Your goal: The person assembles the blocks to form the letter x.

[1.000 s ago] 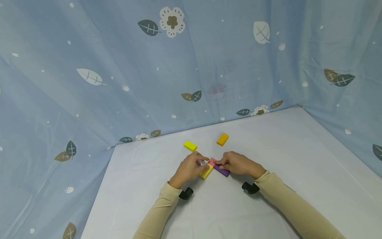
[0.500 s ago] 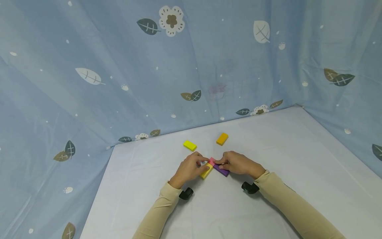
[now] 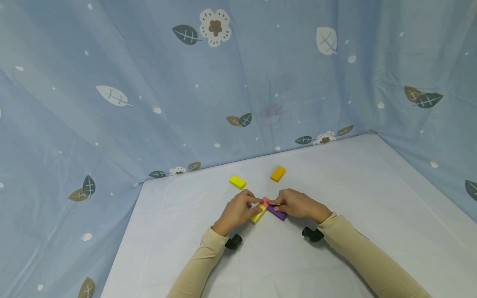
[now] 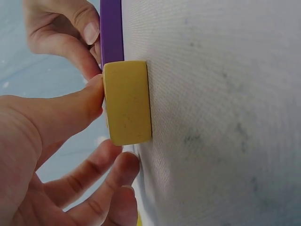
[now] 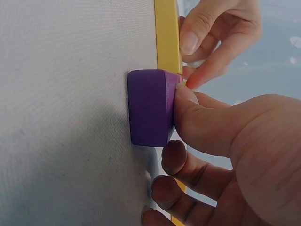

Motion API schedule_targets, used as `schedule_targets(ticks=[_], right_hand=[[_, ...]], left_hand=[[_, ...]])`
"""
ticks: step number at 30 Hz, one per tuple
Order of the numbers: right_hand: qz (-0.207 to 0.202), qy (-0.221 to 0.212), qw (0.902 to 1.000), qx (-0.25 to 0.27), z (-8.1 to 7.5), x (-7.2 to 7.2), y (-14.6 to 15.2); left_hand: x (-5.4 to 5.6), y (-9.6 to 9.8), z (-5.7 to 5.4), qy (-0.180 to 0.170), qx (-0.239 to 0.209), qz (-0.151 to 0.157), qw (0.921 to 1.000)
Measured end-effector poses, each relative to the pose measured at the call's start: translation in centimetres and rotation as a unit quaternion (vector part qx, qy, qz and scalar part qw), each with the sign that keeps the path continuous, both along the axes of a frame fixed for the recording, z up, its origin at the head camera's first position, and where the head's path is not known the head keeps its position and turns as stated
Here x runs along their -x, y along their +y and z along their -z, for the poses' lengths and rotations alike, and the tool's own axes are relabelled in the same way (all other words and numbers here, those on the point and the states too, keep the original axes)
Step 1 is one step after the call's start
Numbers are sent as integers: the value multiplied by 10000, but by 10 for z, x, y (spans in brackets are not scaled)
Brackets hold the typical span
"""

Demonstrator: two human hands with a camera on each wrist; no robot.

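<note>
On the white table, a yellow block (image 3: 256, 217) and a purple block (image 3: 277, 213) lie at an angle, their far ends meeting at a small pink block (image 3: 265, 200). My left hand (image 3: 235, 209) rests its thumb on the yellow block's top, its index fingertip at the pink block. From the other side, my right hand (image 3: 298, 203) presses its thumb on the purple block, its index finger reaching to the pink block. In the left wrist view, the yellow block (image 4: 127, 103) shows its end face; the other fingers hang loosely bent beside it. The right wrist view shows the purple block (image 5: 148, 108) likewise.
A bright yellow block (image 3: 237, 181) lies beyond the left hand, and an orange block (image 3: 278, 173) lies farther back to the right. Blue patterned cloth (image 3: 238, 82) hangs behind and beside the table. A dark wrist camera (image 3: 234, 241) sits under the left wrist, another (image 3: 312, 234) under the right.
</note>
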State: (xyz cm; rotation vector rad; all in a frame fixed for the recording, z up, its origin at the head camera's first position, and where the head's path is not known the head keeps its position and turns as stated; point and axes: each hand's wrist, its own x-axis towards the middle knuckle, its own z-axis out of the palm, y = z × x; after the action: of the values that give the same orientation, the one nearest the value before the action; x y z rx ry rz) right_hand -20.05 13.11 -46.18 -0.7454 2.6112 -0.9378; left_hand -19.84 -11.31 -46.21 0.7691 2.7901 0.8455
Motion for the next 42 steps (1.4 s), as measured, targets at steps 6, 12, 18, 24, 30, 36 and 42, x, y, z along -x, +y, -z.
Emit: schedule_targets(ticks=[6,12,18,24,30,36,42], right_hand=[[-42,10,10000,13,0,-1,0],[26,-40,9999,104,0,-1,1],[-77,33,10000,14,1,0,1],[-139,-39,9998,115,-1,-1,1],[-77,-6,10000,16,-1,0,0],[-40,13,10000,-21,-1,1,0],[-28,8,10000,-26,-3,-1,-1]], left_hand=[[-1,0,0,-8,-18,-4,10000],[-1,1,0,31,-16,49,10000],[0,1,1,50,46,45,10000],[0,2,0,39,171,37,9998],[1,2,0,48,232,50,9997],[1,2,0,-1,275,36,9996],[1,2,1,-28,206,51,9998]])
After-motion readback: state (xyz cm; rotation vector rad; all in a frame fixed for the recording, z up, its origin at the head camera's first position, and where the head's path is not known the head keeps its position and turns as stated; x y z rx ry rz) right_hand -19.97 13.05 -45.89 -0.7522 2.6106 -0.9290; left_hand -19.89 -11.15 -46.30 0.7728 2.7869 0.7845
